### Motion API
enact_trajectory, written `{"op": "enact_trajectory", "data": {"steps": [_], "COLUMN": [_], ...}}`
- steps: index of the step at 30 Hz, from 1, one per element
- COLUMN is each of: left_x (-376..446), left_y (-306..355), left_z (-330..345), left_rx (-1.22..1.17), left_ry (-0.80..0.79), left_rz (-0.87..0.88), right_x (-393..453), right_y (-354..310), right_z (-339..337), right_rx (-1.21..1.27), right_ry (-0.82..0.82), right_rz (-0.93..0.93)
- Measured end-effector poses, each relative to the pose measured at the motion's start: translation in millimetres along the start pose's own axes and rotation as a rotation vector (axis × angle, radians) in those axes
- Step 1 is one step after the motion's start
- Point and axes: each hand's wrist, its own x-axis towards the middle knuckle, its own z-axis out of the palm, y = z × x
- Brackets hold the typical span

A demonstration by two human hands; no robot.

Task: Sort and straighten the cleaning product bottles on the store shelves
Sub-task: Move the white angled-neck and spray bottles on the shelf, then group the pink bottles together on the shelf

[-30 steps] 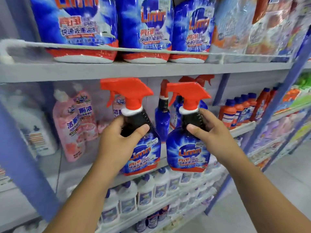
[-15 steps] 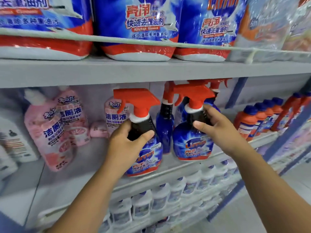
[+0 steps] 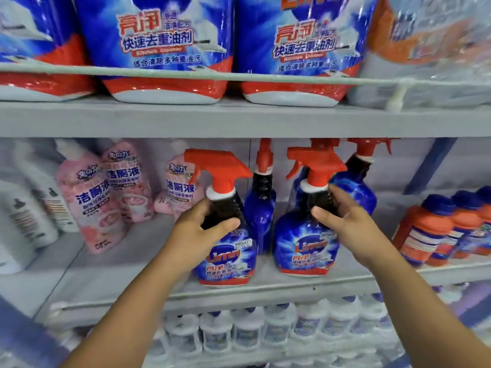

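Red-triggered blue plastic spray bottles stand at the front of the grey metal shelf (image 3: 265,290), one in each grip. The left hand (image 3: 198,235) curls round the black neck of the left spray bottle (image 3: 225,251); the right hand (image 3: 345,227) wraps the neck of the right spray bottle (image 3: 305,248). Directly behind the grips stand more blue spray bottles (image 3: 261,213); outward of the left grip, pink pouches (image 3: 87,197). To finish well, I judge both bases should sit flat, labels forward, nozzles parallel, before either grip loosens.
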Motion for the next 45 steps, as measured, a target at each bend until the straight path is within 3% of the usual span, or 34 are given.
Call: {"op": "enact_trajectory", "data": {"steps": [8, 11, 14, 16, 19, 23, 26, 29, 32, 36, 40, 45], "left_x": [-11, -22, -33, -35, -29, -14, 1, 19, 26, 26, 20, 8], "left_y": [3, 4, 0, -6, -16, -37, -54, -63, -71, -92, -103, -96], "left_z": [13, 0, -29, -55, -93, -136, -156, -168, -171, -168, -161, -159], "left_rx": [0.053, 0.041, 0.029, 0.023, 0.014, -0.026, 0.014, 0.011, 0.002, -0.008, -0.032, -0.05], "left_ry": [0.084, 0.123, 0.263, 0.385, 0.579, 0.817, 0.901, 0.865, 0.711, 0.665, 0.623, 0.568], "left_rz": [-0.014, 0.013, 0.006, -0.011, -0.015, -0.004, -0.008, -0.043, -0.258, -0.307, -0.292, -0.194], "right_x": [-4, -19, -42, -57, -76, -75, -41, 7, 49, 77, 75, 44], "right_y": [16, 15, 2, -14, -40, -58, -71, -88, -87, -68, -67, -71], "right_z": [3, 17, 40, 63, 109, 187, 233, 266, 282, 286, 292, 296], "right_rx": [-0.142, -0.113, -0.147, -0.058, 0.002, -0.093, -0.068, -0.053, -0.081, -0.092, -0.263, -0.229], "right_ry": [0.061, 0.315, 0.566, 0.498, 0.227, -0.146, -0.081, 0.174, 0.215, 0.248, 0.396, 0.322], "right_rz": [-0.061, -0.118, -0.343, -0.458, -0.535, -0.421, -0.262, -0.114, 0.087, 0.072, 0.009, -0.021]}}
